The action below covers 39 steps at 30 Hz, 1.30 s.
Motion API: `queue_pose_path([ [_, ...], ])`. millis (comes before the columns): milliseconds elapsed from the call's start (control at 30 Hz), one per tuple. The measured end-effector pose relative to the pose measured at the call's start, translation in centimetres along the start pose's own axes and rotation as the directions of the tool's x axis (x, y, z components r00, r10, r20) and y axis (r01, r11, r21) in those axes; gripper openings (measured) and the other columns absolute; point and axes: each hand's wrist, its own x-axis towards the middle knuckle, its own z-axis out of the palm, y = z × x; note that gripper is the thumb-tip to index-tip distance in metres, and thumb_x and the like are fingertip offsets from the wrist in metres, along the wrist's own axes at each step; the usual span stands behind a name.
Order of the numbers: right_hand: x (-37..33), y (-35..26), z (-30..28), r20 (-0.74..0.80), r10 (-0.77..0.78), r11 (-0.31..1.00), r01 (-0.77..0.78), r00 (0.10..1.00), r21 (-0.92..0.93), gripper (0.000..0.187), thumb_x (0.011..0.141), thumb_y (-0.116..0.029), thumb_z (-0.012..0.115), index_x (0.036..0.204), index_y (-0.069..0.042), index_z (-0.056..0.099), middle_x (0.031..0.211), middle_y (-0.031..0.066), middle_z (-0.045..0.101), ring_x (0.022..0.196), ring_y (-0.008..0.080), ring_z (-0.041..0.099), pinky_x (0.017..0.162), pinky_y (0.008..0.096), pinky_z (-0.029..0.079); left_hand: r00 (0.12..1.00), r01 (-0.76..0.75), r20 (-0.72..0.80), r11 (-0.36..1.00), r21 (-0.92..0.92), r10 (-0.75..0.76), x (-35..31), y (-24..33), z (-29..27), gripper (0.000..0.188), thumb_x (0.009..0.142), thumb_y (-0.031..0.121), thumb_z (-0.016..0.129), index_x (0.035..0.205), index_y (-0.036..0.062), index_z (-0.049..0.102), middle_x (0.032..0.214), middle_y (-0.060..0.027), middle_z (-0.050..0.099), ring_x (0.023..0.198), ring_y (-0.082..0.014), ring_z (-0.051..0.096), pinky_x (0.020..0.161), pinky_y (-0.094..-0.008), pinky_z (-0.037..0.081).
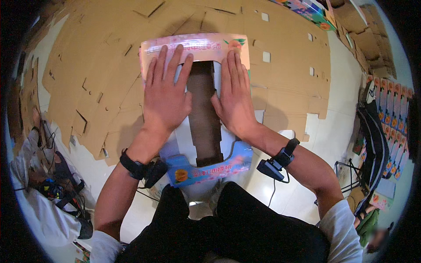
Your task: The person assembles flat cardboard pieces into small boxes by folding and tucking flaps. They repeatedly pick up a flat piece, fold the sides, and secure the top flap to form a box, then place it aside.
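Note:
A printed cardboard box [197, 46], pink at the far end and blue at the near end, lies partly folded on the floor in front of me, its brown inside showing down the middle. My left hand [165, 92] lies flat, fingers spread, on the box's left flap. My right hand [234, 94] presses flat on the right flap. Both wrists wear black straps with small devices.
Several flat brown cardboard blanks [96, 74] cover the floor ahead and to the left. More printed boxes [394, 114] stand stacked at the right, next to a black chair [372, 136]. Cables and bags [57, 184] lie at the lower left on the white floor.

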Motion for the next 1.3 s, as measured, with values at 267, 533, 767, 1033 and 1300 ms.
queue_pose_path([
  [267, 1.6, 3.5, -1.4, -0.222, -0.182, 0.982, 0.189, 0.958, 0.007, 0.055, 0.088, -0.027, 0.086, 0.134, -0.001, 0.071, 0.151, 0.0188, 0.064, 0.137, 0.0416, 0.063, 0.107, 0.0465, 0.058, 0.995, -0.062, -0.075, 0.997, 0.053, 0.066, -0.4, -0.9, 1.0, 0.067, 0.093, 0.025, 0.071, 0.156, 0.0106, 0.054, 0.172, -0.0136, 0.038, 0.162, -0.0388, 0.029, 0.132, -0.0553, 0.027],
  [533, 0.8, 8.0, -2.8, 0.158, 0.539, 0.646, -0.526, 0.828, 0.554, 0.06, 0.106, -0.043, 0.068, 0.146, 0.001, 0.061, 0.16, 0.0255, 0.053, 0.145, 0.0373, 0.055, 0.117, 0.0437, 0.046, 0.697, 0.556, 0.127, 0.421, -0.717, -0.705, -6.4, -4.0, 1.1, 0.051, 0.115, 0.038, 0.051, 0.152, 0.0027, 0.053, 0.154, -0.018, 0.054, 0.146, -0.0288, 0.049, 0.122, -0.0405, 0.038],
  [767, -4.5, 8.0, -1.4, 0.442, 0.427, 0.562, -0.615, 0.789, 0.553, 0.092, 0.106, -0.056, 0.065, 0.169, 0.001, 0.029, 0.162, 0.0255, 0.045, 0.152, 0.0365, 0.044, 0.128, 0.0482, 0.035, 0.7, 0.673, 0.54, 0.177, -0.718, -0.468, -11.7, -3.7, -0.2, 0.06, 0.119, 0.04, 0.044, 0.164, 0.0015, 0.035, 0.158, -0.021, 0.051, 0.147, -0.0277, 0.048, 0.122, -0.0421, 0.039],
  [1033, -10.6, 3.2, -1.5, 0.26, 0.259, 0.83, -0.352, 0.93, 0.432, 0.094, 0.092, -0.03, 0.087, 0.162, 0.001, 0.033, 0.149, 0.0282, 0.052, 0.142, 0.0431, 0.053, 0.121, 0.0504, 0.043, 0.747, 0.653, 0.499, 0.339, -0.677, -0.44, -12.1, -2.5, 0.9, 0.101, 0.088, 0.016, 0.087, 0.167, 0.0031, 0.026, 0.155, -0.0192, 0.043, 0.144, -0.0318, 0.049, 0.121, -0.0451, 0.043],
  [1300, -9.0, 4.1, 0.0, 0.405, 0.447, 0.503, -0.599, 0.797, 0.623, 0.076, 0.104, -0.037, 0.075, 0.161, -0.003, 0.039, 0.147, 0.0201, 0.058, 0.134, 0.0342, 0.059, 0.117, 0.0461, 0.045, 0.737, 0.659, 0.491, 0.331, -0.676, -0.464, -12.2, -2.7, 0.2, 0.096, 0.088, 0.008, 0.085, 0.165, 0.003, 0.028, 0.151, -0.0187, 0.051, 0.14, -0.0306, 0.055, 0.12, -0.0439, 0.044],
])
